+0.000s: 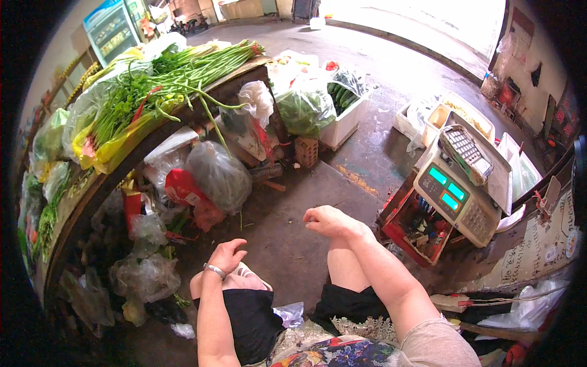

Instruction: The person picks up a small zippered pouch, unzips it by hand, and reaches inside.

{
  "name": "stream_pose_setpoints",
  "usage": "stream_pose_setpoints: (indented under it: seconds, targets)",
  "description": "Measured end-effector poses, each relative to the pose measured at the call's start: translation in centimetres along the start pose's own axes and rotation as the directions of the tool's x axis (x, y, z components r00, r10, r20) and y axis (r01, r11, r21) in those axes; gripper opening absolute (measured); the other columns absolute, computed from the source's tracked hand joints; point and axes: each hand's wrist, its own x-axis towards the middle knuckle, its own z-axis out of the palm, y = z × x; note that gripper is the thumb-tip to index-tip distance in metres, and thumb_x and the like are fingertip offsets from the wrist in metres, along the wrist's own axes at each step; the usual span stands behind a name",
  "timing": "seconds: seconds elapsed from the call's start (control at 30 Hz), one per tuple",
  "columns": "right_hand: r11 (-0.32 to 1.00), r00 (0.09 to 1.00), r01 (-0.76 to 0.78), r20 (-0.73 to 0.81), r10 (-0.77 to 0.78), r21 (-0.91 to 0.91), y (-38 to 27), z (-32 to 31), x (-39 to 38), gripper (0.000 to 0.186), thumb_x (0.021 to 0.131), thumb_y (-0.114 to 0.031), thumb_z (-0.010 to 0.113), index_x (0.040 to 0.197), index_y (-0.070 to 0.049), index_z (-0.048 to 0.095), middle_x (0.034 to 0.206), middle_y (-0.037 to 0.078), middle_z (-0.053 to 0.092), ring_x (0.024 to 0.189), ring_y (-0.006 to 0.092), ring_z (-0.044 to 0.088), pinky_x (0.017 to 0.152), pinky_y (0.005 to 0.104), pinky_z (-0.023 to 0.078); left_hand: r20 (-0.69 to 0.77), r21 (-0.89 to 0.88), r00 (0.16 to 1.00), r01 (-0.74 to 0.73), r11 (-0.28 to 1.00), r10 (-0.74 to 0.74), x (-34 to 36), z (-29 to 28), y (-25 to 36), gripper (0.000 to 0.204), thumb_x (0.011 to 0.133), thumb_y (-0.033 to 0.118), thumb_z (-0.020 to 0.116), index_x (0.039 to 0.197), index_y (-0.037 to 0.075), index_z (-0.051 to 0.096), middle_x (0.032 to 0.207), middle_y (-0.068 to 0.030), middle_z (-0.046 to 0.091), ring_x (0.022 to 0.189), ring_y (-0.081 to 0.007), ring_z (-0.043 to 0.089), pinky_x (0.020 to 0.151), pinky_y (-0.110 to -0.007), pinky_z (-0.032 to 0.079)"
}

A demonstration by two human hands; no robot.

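Note:
My left hand [227, 255], with a silver bracelet [214, 270] at the wrist, rests near my left knee. Its fingers are loosely bent and apart, with nothing in them. Over my right knee hangs my right hand [332, 222], fingers slightly curled and holding nothing. The nearest things on the left are a large clear plastic bag [219, 175] and a red bag [185, 191] under the vegetable stand. On the right, a weighing scale [455, 199] with lit green displays stands over a red box [422, 240] of small items.
Long green beans [211, 70] and leafy greens [119, 110] cover the curved stand [153, 139]. Beyond it, a white crate [347, 120] holds cucumbers [339, 96]. Crumpled plastic bags [143, 278] lie at left; a glass-door fridge [110, 32] stands far back.

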Motion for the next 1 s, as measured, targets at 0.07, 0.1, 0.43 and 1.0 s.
stream_pose_setpoints:
  seconds: [0.07,0.1,0.43,1.0]
  targets:
    - [1.0,1.0,0.003,0.001,-0.003,-0.003,0.0,0.0,0.0,0.029,0.084,-0.018,0.06,0.109,-0.004,0.064,0.1,0.017,0.068,0.095,0.0323,0.063,0.084,0.0389,0.05,0.004,0.003,1.0,0.008,1.0,-0.008,0.0,-0.1,0.1,0.037,0.082,0.02,0.067,0.118,0.01,0.063,0.107,-0.0169,0.068,0.1,-0.0311,0.066,0.087,-0.037,0.051]
    - [1.0,1.0,0.001,0.001,-0.001,-0.002,0.0,0.0,0.0,0.029,0.084,-0.019,0.06,0.109,-0.004,0.064,0.1,0.017,0.068,0.095,0.0324,0.063,0.084,0.0389,0.05,0.008,0.007,1.0,0.014,1.0,-0.014,0.0,-0.1,0.1,0.037,0.082,0.02,0.067,0.117,0.01,0.063,0.107,-0.0168,0.068,0.1,-0.0312,0.066,0.086,-0.037,0.051]
    - [1.0,1.0,0.0,-0.003,0.0,-0.013,0.2,0.1,0.1,0.029,0.084,-0.02,0.06,0.109,-0.005,0.064,0.1,0.018,0.067,0.097,0.0332,0.063,0.085,0.0397,0.049,0.007,-0.002,1.0,0.018,1.0,-0.018,0.0,0.0,0.1,0.037,0.083,0.019,0.067,0.118,0.01,0.063,0.106,-0.0175,0.068,0.099,-0.0313,0.066,0.086,-0.037,0.052]
    - [1.0,1.0,-0.008,0.009,0.008,-0.003,-0.1,0.0,-0.1,0.03,0.084,-0.019,0.059,0.11,-0.004,0.064,0.102,0.018,0.067,0.097,0.0326,0.063,0.085,0.0392,0.05,-0.026,-0.001,0.999,-0.046,0.999,0.046,0.3,0.6,-1.0,0.038,0.082,0.021,0.068,0.119,0.009,0.063,0.098,-0.0152,0.07,0.083,-0.0243,0.066,0.077,-0.034,0.052]
